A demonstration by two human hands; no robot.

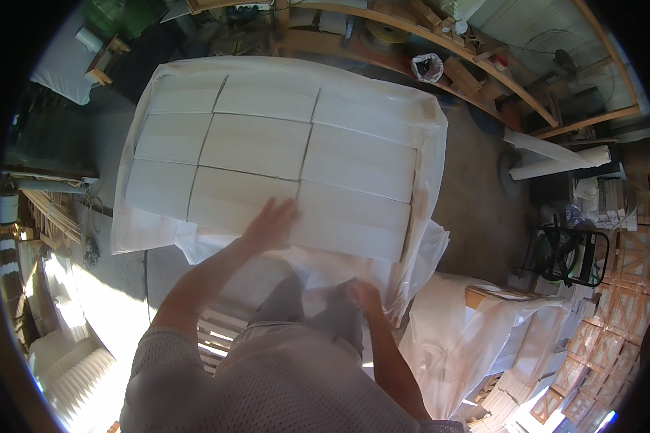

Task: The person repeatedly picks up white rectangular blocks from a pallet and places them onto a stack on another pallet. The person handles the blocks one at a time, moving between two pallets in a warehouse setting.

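Observation:
Several white boxes [256,143] lie side by side in rows, forming a flat-topped stack in front of me. Clear plastic sheeting [433,137] surrounds the stack and hangs in loose folds along its near edge. My left hand [271,225] reaches over the near row, open, its fingers spread at the top of the middle box; slight blur hides whether it touches. Low beside my grey trousers, near the sheeting's near edge, is my right hand [365,294]. Its fingers look curled, and what they hold, if anything, is hidden.
A second plastic-wrapped stack [448,339] stands at the near right, close to my right arm. Wooden crates [603,339] are beyond it. A black metal frame [574,256] and white rolls [560,162] sit on the right. A wooden bench [412,36] runs along the back.

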